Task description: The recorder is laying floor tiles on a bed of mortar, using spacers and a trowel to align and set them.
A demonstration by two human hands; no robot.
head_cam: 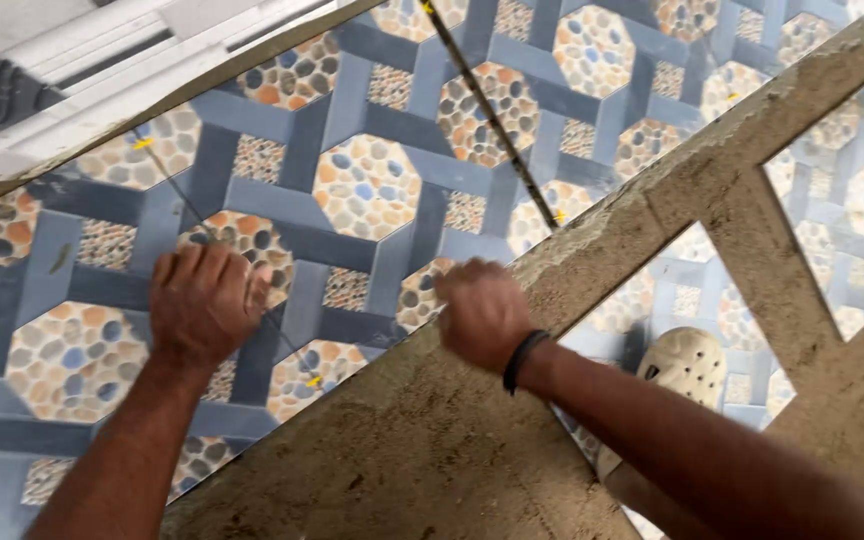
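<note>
The patterned tile [252, 190] under both hands lies flat in the middle of the view, blue bands framing octagons of printed pebbles, and it sits tight against its neighbours with thin joints between them. Small yellow spacers [142, 143] stand in those joints, one far left and another near the bottom edge [314, 381], which would explain why the gaps run so even. The left hand [204, 300] presses down on the tile with its fingers curled and resting on the surface, grasping nothing that shows. The right hand [482, 315], with a dark band at the wrist, is clenched into a loose fist at the tile's near right edge, just where it meets the rough grey mortar bed [422, 450]; whether it pinches anything I cannot tell. A dark line [492, 115], perhaps a string, runs from the far edge toward that edge. A pale clog [687, 365] stands on tiles at the right.
</note>
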